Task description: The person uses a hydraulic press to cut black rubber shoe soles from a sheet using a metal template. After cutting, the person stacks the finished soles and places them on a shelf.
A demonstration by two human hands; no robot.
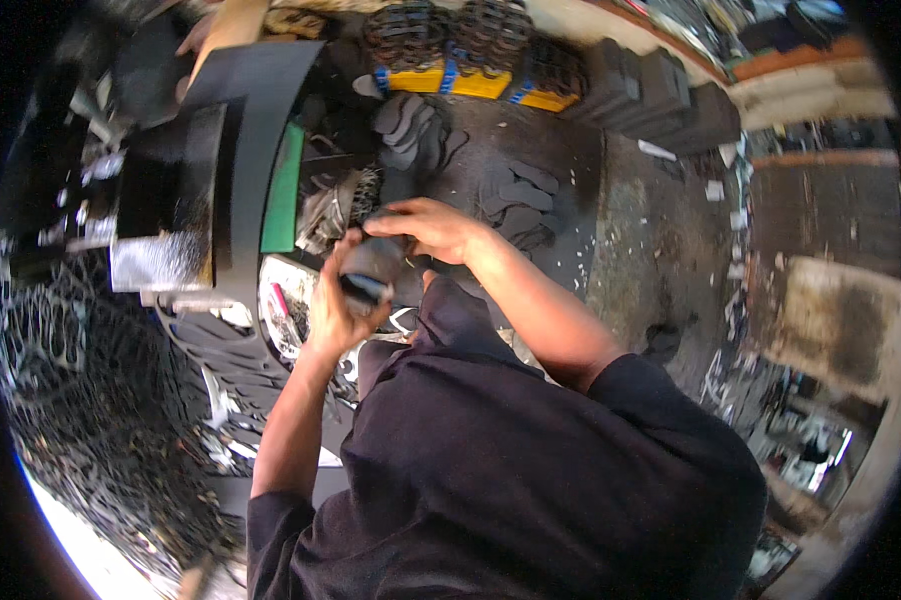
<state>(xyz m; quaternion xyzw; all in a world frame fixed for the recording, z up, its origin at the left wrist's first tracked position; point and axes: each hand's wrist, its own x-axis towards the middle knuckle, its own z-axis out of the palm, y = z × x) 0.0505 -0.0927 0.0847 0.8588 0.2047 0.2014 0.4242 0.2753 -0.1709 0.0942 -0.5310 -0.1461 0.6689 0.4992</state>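
In front of my body, both hands are at a grey-brown curved piece point(373, 262), blurred by motion, with a dark hollow at its near end. Its exact kind cannot be made out. My left hand point(337, 310) wraps it from the left and below, thumb and fingers on either side. From the right, my right hand point(426, 228) reaches over with its fingers bent onto the far edge of the piece. Just beyond my left hand lies a crumpled, greyish bundle point(329, 212). A white-rimmed container point(274, 268) with a pink item point(279, 300) is beside my left wrist.
A black machine point(243, 180) with a green panel point(284, 190) stands at left. Dark sole-shaped pieces point(406, 125) and more soles point(523, 195) lie ahead. Yellow boxes point(479, 82) line the back beside dark stacks point(661, 95). Cut-out scrap sheets point(91, 390) heap up at left.
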